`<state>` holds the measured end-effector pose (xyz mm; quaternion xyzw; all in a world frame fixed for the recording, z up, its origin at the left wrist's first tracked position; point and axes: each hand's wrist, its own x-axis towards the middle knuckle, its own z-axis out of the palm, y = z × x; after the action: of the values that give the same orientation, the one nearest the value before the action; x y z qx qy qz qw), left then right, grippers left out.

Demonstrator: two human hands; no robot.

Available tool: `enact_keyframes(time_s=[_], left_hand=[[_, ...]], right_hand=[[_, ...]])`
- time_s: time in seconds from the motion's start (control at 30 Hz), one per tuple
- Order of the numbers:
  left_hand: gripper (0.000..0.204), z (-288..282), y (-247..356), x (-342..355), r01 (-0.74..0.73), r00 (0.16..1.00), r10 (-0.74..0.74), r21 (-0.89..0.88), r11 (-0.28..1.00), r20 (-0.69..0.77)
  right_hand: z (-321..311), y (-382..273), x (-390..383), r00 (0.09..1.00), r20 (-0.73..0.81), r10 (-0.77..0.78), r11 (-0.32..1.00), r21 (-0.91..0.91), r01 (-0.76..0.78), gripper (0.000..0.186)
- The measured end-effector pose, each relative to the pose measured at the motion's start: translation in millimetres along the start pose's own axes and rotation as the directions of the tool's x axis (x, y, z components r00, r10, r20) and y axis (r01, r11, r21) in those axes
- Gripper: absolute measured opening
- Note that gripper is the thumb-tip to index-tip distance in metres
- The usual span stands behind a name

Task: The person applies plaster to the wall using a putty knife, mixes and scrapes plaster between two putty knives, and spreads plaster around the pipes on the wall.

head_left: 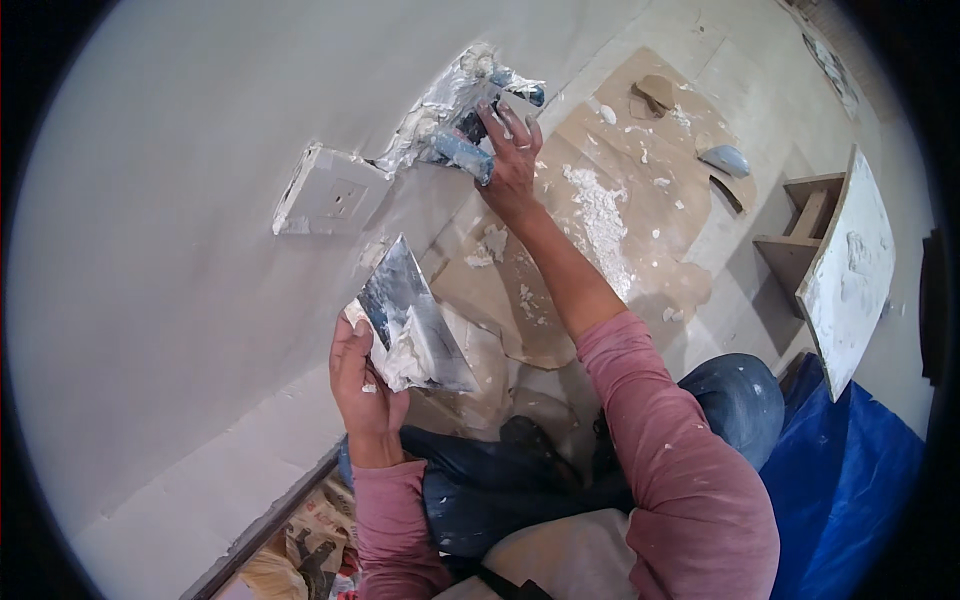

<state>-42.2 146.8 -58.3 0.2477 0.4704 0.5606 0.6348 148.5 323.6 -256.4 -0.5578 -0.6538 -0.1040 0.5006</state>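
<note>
My left hand (364, 372) grips a wide-bladed plaster knife (430, 345), with a lump of wet white plaster on its metal blade. My right hand (513, 165) reaches up to a blue electrical box (463, 156) set in the wall. Its fingers are spread and bent over the box's dark opening; the thumb is hidden. Rough white plaster (425, 115) surrounds the box on its left and far side. Just left of it, a white wall socket (338, 197) stands out from the grey wall, its edges smeared with plaster.
Brown paper (560, 310) strewn with plaster crumbs covers the floor along the wall. A plaster-stained board on a wooden frame (850, 270) stands at the right. Below it lies a blue sheet (845, 480). Printed bags (310, 540) lie at the lower left, beyond a dark edge.
</note>
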Motion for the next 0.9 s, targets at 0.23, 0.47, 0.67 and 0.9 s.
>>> enact_keyframes(time_s=[0.23,0.47,0.67,0.9], left_hand=[[0.038,5,-1,-2,0.004,1.000,-0.004,0.009,1.000,0.020],[0.040,3,2,-3,-0.027,0.999,0.026,0.047,0.999,0.020],[0.039,-3,4,-7,-0.031,0.999,0.031,0.030,0.999,0.014],[0.042,2,2,-9,-0.060,0.997,0.055,0.077,0.995,0.057]], right_hand=[[5,-9,-18,0.988,0.131,0.083,0.996,0.023,-0.087,0.066],[-30,-10,-63,0.941,0.316,0.118,0.992,-0.079,-0.098,0.069],[-43,-38,-3,0.797,-0.007,0.604,0.750,0.345,-0.565,0.050],[-16,-26,23,0.755,0.083,0.651,0.713,0.275,-0.645,0.061]])
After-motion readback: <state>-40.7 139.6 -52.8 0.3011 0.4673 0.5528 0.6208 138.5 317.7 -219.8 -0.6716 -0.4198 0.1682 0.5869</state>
